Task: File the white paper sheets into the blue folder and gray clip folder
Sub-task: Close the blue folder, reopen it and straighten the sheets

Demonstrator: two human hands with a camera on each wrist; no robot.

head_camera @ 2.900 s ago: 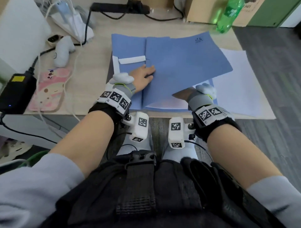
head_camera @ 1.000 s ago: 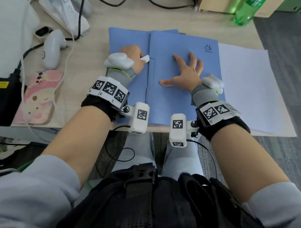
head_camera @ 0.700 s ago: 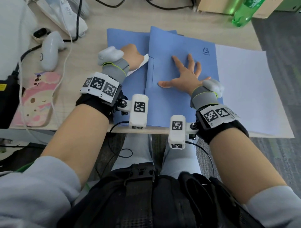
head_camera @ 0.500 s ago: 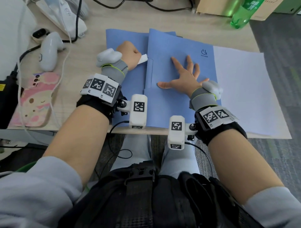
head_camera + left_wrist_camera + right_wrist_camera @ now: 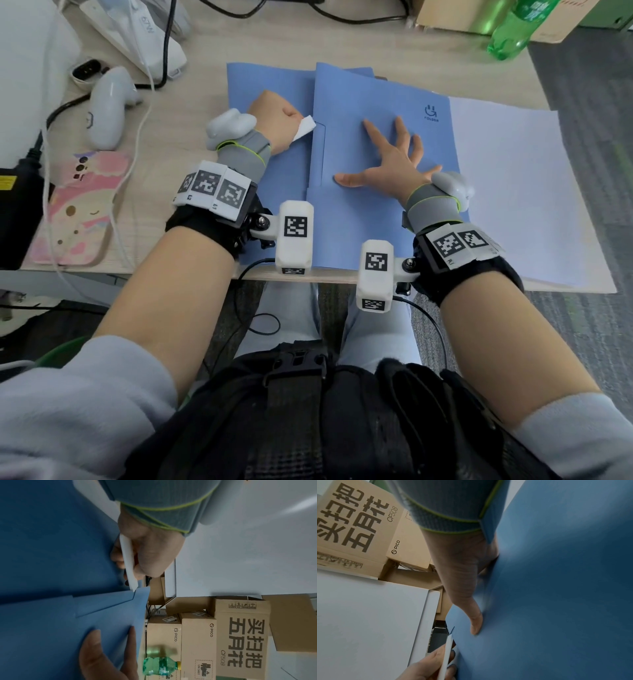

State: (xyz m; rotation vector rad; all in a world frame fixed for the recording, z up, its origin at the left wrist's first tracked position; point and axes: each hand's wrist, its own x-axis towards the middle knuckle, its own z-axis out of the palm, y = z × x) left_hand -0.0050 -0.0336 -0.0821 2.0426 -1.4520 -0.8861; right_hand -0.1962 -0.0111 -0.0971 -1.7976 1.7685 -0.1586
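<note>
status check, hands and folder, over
Left hand grips white strip. Right hand flat on closed blue folder. Loose paper sheets beside it.

Blue folder, white paper sheets, pale wood tabletop, green bottle, pink phone case.

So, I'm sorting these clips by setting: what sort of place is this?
Probably an office or lab workspace: a wooden desk with cables and a charger, stacked cardboard boxes behind it, and grey carpet.
</note>
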